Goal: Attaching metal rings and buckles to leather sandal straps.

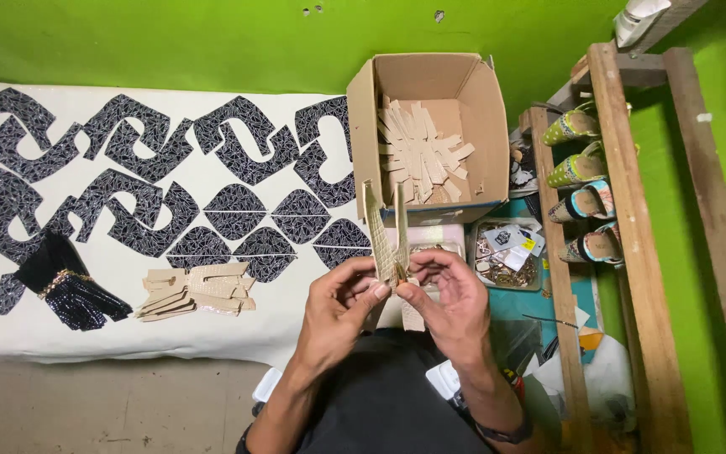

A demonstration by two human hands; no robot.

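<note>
Two narrow beige textured strips (386, 231) stand nearly upright, their long axes running from the hands up toward the open cardboard box (361, 109); they are joined at the bottom and spread slightly apart toward the top, just in front of the box's near wall. The left hand (339, 309) pinches their lower end, its thumb and fingers (377, 292) closed on the material, and the right hand (451, 304) meets it from the other side, its fingers (405, 294) likewise closed on the same lower end, so both hands grip the strips together. Inside the box lies a fanned heap of similar beige strips (422, 151). Left of the box, on the white-covered desk (237, 332), dark patterned cut pieces (153, 176) lie spread in rows; nearer the person than these sits a small stack of beige pieces (199, 290), and farther left a black sequined bundle (65, 282). Right of the box a clear tray of small metal fittings (506, 256) sits near a wooden rack (615, 210) holding sandals (581, 168).
</note>
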